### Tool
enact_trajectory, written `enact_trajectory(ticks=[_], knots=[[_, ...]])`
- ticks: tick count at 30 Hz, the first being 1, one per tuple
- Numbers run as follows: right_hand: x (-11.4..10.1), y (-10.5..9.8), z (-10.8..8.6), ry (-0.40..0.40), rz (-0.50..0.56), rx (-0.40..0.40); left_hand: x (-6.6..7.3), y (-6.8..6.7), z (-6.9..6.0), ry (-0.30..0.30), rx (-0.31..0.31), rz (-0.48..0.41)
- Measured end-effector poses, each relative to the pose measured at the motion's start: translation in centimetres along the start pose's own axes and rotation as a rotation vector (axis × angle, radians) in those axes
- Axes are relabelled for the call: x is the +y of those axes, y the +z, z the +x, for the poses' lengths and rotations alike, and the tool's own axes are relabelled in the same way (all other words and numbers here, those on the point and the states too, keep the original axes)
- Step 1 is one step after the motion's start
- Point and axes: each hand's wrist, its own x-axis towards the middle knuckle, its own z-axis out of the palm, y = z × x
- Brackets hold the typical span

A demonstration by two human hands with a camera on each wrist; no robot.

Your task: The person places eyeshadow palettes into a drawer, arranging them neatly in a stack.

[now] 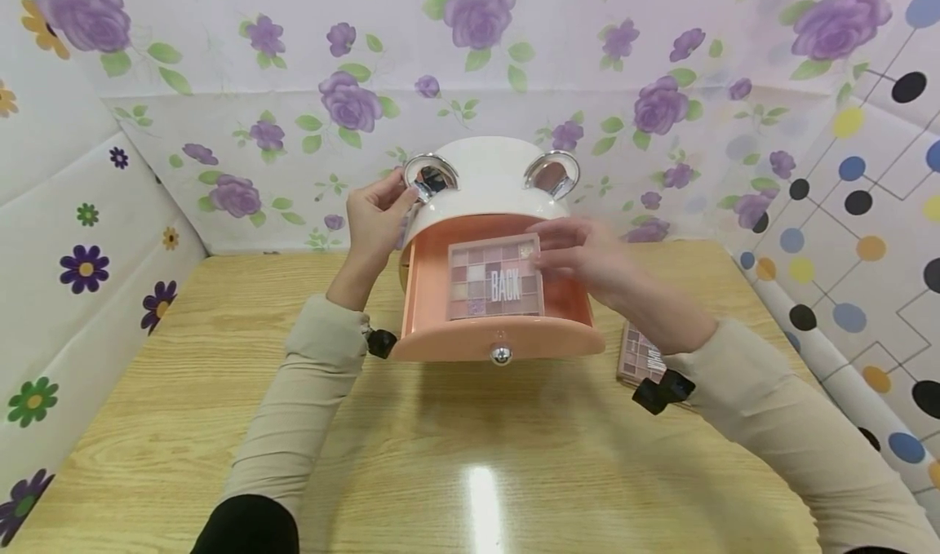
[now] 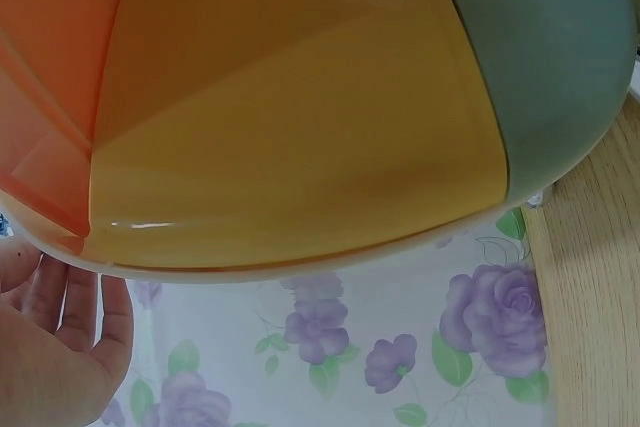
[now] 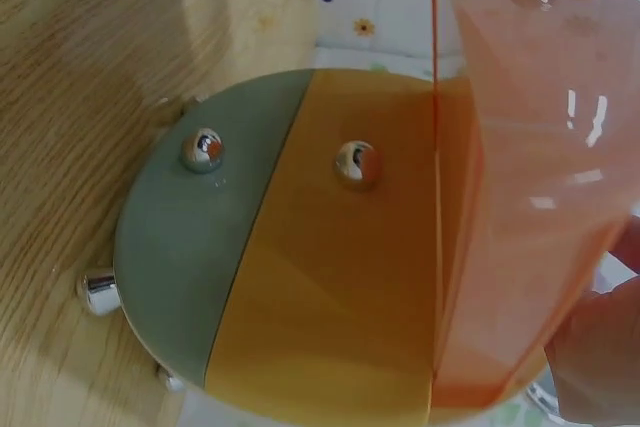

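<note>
A rounded white organizer [image 1: 488, 170] with two chrome-rimmed ears has its orange top drawer [image 1: 433, 343] pulled out. Inside the drawer a clear-lidded makeup palette marked "BACK" [image 1: 473, 272] lies slightly tilted. The left hand [image 1: 374, 223] grips the organizer's left ear and side edge; in the left wrist view that hand [image 2: 65, 347] has its fingers behind the pale rim. At the palette's right edge, the right hand [image 1: 595, 264] pinches it, with some fingers over the drawer. The right wrist view shows part of this hand [image 3: 600, 357] beside the orange drawer [image 3: 550, 167]; the palette is hidden there.
A second palette [image 1: 640, 354] lies on the wooden table [image 1: 220, 391], partly under the right forearm. Below the orange drawer are a yellow drawer [image 3: 310, 287] and a green one [image 3: 190, 237], both closed, with round chrome knobs. Flowered sheeting [image 1: 279, 154] stands behind.
</note>
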Motion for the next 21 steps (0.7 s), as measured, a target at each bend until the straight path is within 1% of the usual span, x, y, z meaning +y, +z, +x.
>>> enact_trajectory(ticks=[3, 5, 8, 11, 15, 21], knots=[[0.0, 0.7, 0.5, 0.040, -0.035, -0.002, 0.1, 0.0, -0.1, 0.006, 0.001, 0.008], [0.0, 1.2, 0.7, 0.048, -0.052, -0.008, 0.1, 0.0, 0.0, 0.000, 0.003, 0.010], [0.0, 1.7, 0.9, 0.042, -0.061, -0.020, 0.1, 0.0, 0.0, -0.019, 0.002, 0.015], [0.1, 2.2, 1.0, 0.018, -0.105, -0.029, 0.1, 0.0, 0.1, -0.034, 0.002, 0.017], [0.1, 2.7, 1.3, -0.001, -0.145, -0.046, 0.1, 0.0, 0.1, -0.033, 0.003, 0.015], [0.3, 3.2, 1.7, 0.006, -0.192, -0.077, 0.0, 0.0, 0.1, -0.027, 0.002, 0.010]])
